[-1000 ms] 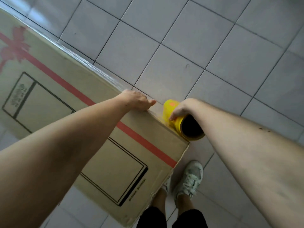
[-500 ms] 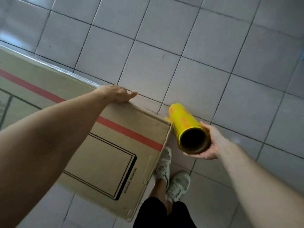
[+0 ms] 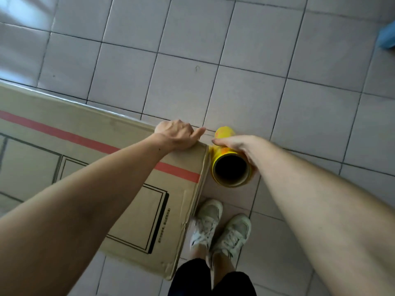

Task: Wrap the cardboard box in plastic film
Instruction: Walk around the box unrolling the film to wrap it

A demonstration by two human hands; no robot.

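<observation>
Cardboard box (image 3: 89, 167): one, large and flat-faced, standing on the tiled floor (image 3: 235, 60) to the person's left; a red stripe (image 3: 85, 138) and black outlined rectangles mark the face turned up toward the camera.
Box long axis: runs from the left edge of view toward the person's feet, its near end just beside the roll.
Film roll (image 3: 229, 162): one, yellow, with a hollow cardboard core; its open end faces up at the camera and its length points down and away toward the floor.
Roll position: touching or almost touching the box's end corner, under the right fingers.
Film on the box: a faint glossy edge shows along the far top rim, but I cannot tell how much of the box is covered.
Left hand (image 3: 176, 135): one, palm down on the box's far corner, fingers curled over the edge, forefinger stretched out toward the roll.
Right hand (image 3: 239, 145): one, laid over the upper side of the roll, fingers bent round it and gripping it.
Gap between hands: small, the left forefinger tip near the right fingertips.
Shoes (image 3: 220, 227): two, pale laced trainers, below the roll and beside the box's end.
Blue object (image 3: 386, 39): one, blurred, at the far right edge, well apart from both hands.
</observation>
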